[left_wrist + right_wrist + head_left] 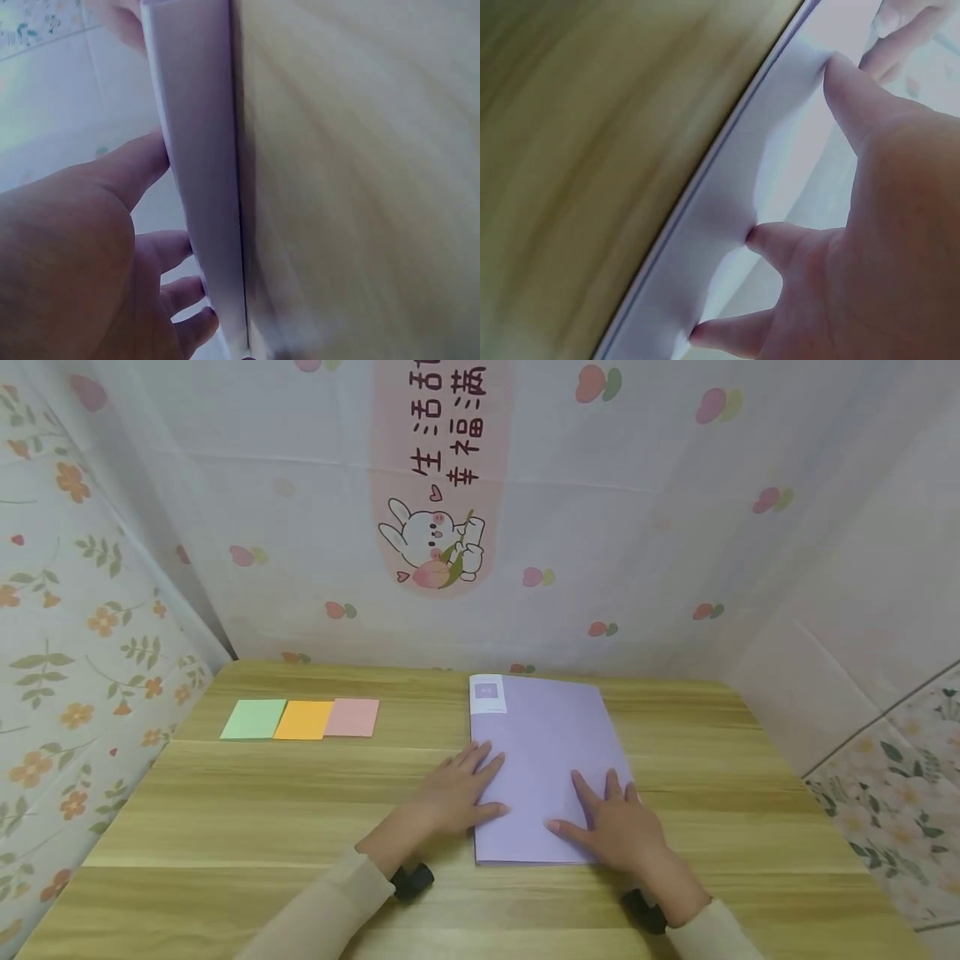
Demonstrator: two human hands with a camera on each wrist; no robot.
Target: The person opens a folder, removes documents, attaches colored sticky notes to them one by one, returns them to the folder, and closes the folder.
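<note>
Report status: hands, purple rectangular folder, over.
Left hand, right hand: fingers spread on folder. Closed, on wood-grain table. Green, orange, pink square notes clear of it.

“生活”, “幸福满” on curtain [637, 518], folder [543, 743] label [489, 706] illegible

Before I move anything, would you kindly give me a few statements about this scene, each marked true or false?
1. The left hand and the right hand both touch the purple folder. True.
2. The orange note lies between the green note and the pink note. True.
3. The purple folder lies open. False: it is closed.
4. In the head view, a white label is at the purple folder's upper left corner. True.
5. The green note lies on the purple folder. False: it lies on the table, left of the purple folder in the head view.
6. The right hand grips a pen. False: it rests on the purple folder, fingers spread.
</note>
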